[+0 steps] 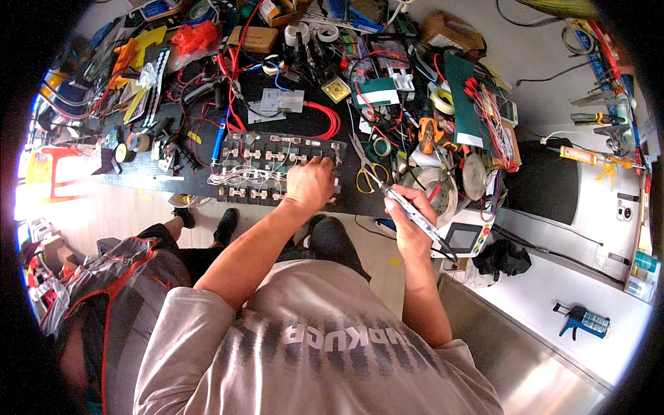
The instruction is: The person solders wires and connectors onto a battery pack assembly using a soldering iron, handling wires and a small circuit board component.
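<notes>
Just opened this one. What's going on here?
A person is working at a cluttered bench. Their left hand is on a dark board fitted with rows of small metal pieces, with thin white wires running across it. Their right hand holds a pen-shaped tool to the right of the board. Scissors with yellow handles lie beside the board.

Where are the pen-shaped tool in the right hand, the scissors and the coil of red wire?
Pen-shaped tool (420, 221): head view, middle of its patterned shaft.
Scissors (364, 158): head view, metal blades just above the yellow handles.
Coil of red wire (335, 119): head view, its right-hand bend.
</notes>
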Demonstrator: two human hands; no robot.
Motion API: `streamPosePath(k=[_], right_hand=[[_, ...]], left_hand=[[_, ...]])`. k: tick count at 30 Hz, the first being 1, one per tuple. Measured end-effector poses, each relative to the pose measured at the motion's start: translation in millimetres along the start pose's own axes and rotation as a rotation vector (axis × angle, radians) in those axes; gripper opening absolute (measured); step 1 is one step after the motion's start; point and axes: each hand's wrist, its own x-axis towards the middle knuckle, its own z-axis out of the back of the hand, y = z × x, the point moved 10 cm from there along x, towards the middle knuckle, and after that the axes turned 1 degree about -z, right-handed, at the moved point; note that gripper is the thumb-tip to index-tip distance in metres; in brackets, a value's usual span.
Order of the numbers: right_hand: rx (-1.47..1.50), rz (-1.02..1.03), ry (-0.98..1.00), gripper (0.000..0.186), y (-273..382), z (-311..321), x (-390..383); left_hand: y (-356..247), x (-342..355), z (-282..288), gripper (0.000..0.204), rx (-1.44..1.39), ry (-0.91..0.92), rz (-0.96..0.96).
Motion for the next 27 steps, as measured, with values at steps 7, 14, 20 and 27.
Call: streamPosePath(k=[7, 14, 20, 27], right_hand=[[-0.04, 0.051, 0.102, 0.023, 18, -30, 27], [-0.098, 0.052, 0.28, 0.021, -11, -49, 45], [-0.173, 0.126, 0.397, 0.019, -20, -60, 55], [-0.194, 0.117, 0.444, 0.02, -20, -63, 60]], left_hand=[[-4, 14, 4, 0.031, 0.088, 0.068, 0.034], [-12, -3, 18, 0.038, 0.131, 0.022, 0.099], [-4, -18, 14, 0.035, 0.108, -0.025, 0.167], [4, -35, 22, 0.02, 0.056, -0.104, 0.192]])
